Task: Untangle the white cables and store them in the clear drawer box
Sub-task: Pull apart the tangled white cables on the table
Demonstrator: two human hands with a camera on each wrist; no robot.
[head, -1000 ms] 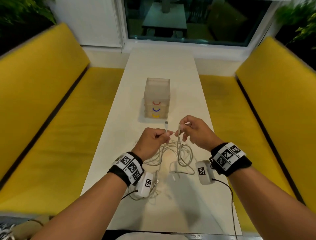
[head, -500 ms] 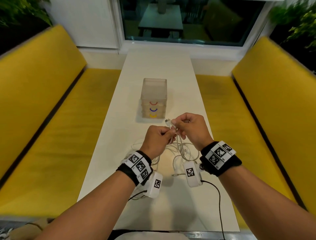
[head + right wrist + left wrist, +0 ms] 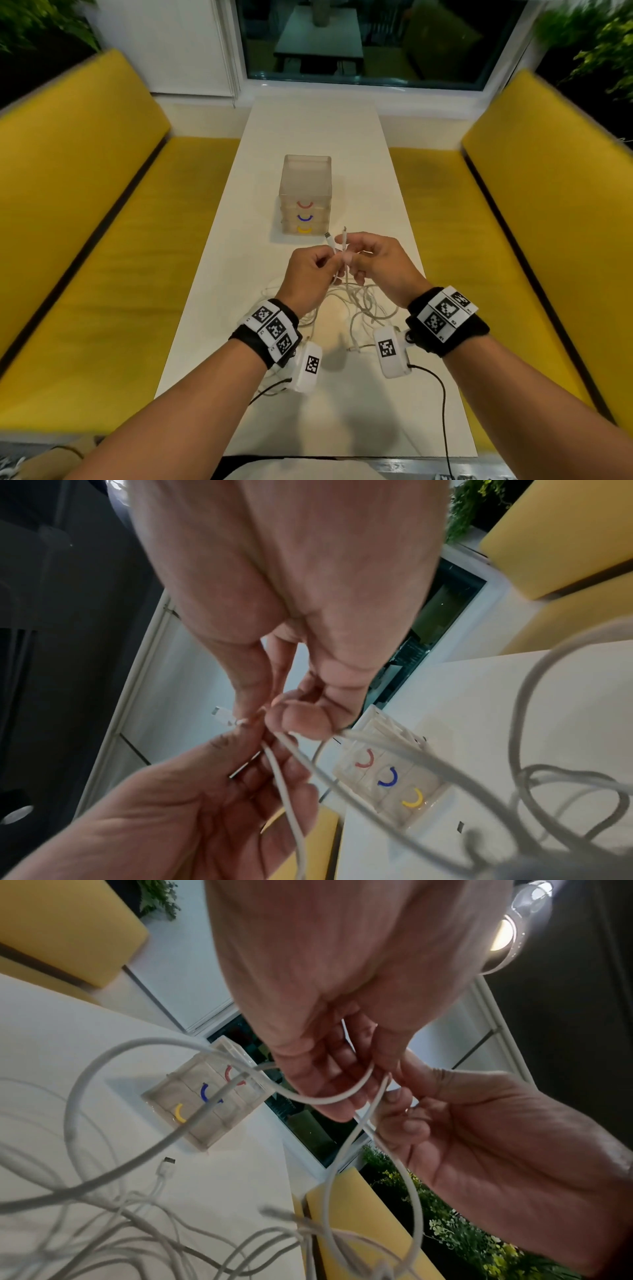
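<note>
Forearms entered from the near edge of the white table (image 3: 342,428), each wrist wearing a black strap with white coded tags and a white camera pod below it. Left hand (image 3: 310,274) was raised above the table, fingers curled tight, thumb and forefinger pinching one white cable just below its plug; that plug end (image 3: 329,237) stuck up and leaned left, away from the person. Left wrist view showed the same cable looping across the curled fingers (image 3: 329,1074). Right hand (image 3: 378,263) sat just beside it, fingertips touching the left's, thumb and forefinger pinching a second cable; its plug end (image 3: 344,236) stood near upright, long axis roughly vertical. Remaining right fingers were loosely bent, holding nothing I could tell. From both pinches the cords dropped down into the white cables (image 3: 356,305), a tangled heap lying on the table under and between the wrists, loops crossing, one loose connector (image 3: 352,349) lying flat near the right pod, pointing left. Which strand belonged to which cable could not be told. Farther off, mid-table, stood the clear drawer box (image 3: 305,192), upright, three drawers shut, handles red over blue over yellow facing the person. Yellow bench seats (image 3: 102,240) ran along both sides; a window (image 3: 359,41) closed the far end.
</note>
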